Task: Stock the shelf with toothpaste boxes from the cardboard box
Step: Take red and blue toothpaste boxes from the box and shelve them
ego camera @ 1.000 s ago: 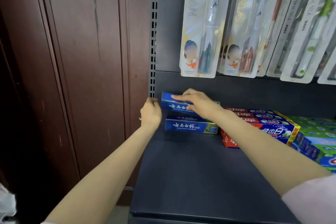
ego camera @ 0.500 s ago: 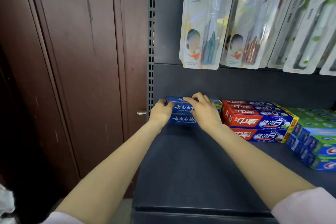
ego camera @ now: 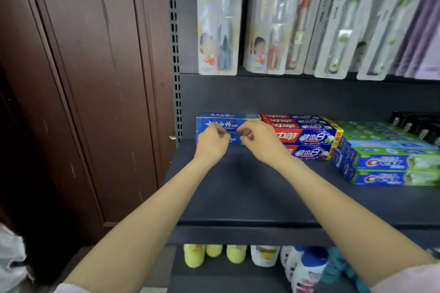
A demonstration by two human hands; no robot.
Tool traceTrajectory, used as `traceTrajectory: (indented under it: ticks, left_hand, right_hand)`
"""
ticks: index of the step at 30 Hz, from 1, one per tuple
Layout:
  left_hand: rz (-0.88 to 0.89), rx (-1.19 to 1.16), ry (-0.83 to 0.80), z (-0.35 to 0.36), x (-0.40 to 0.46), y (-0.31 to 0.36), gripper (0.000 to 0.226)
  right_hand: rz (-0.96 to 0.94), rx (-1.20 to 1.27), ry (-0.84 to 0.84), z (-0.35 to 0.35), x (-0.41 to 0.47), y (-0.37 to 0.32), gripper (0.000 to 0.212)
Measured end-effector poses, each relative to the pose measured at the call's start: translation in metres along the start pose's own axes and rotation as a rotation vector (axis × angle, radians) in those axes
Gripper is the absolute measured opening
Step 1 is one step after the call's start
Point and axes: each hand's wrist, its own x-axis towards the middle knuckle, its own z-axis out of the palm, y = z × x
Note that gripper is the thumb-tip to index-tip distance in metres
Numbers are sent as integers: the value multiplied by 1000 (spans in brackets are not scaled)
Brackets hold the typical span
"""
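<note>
Blue toothpaste boxes (ego camera: pixel 227 123) sitting stacked just left of the red boxes (ego camera: pixel 307 137); left hand (ego camera: pixel 212 143) and right hand (ego camera: pixel 258 140), fingers loosely curled, are squaring their fronts.

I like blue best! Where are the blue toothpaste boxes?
In the head view, the blue toothpaste boxes are stacked at the shelf's back left corner, beside the red toothpaste boxes, behind both hands.

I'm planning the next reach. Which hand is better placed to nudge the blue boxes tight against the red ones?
Probably the left hand: it sits at the blue boxes' outer end, away from the red boxes. The right hand lies between them.
</note>
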Motion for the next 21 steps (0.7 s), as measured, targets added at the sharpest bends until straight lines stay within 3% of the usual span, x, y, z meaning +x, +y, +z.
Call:
traceTrajectory:
  ticks: [11, 21]
  left_hand:
    - [132, 58, -210, 117, -168, 90, 10]
    - [80, 126, -634, 283, -282, 139, 20]
  right_hand:
    - [172, -81, -96, -129, -191, 81, 16]
    - [531, -181, -322, -188, -365, 212, 21]
